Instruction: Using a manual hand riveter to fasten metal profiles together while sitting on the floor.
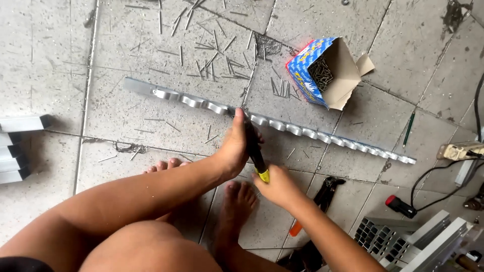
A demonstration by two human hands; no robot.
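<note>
Both forearms reach up from the bottom of the frame toward its middle. The left hand (233,148) is clenched around the dark shaft of a screwdriver (255,149), thumb pointing up toward the tip. The right hand (278,187) sits just below it, fingers closed on the yellow butt of the handle. The tool slants slightly, its tip pressed onto the metal strip (282,126) near the centre of the frame.

The tip itself is hidden behind the left thumb, so what it touches on the strip cannot be made out. 2 bare feet (237,201) show beneath the arms, partly covered by them. At the lower right, pliers (325,194) and a ribbed metal profile (403,239) are cut off or overlapped by the right forearm.

The strip is long, silvery and scalloped, running from the upper left down to the right edge across grey, stained concrete tiles (45,60). Thin nails (206,50) lie scattered above it. An open cardboard box (327,70), blue outside and brown inside, holds dark screws. Square metal tube ends (20,146) are stacked at the left edge.
</note>
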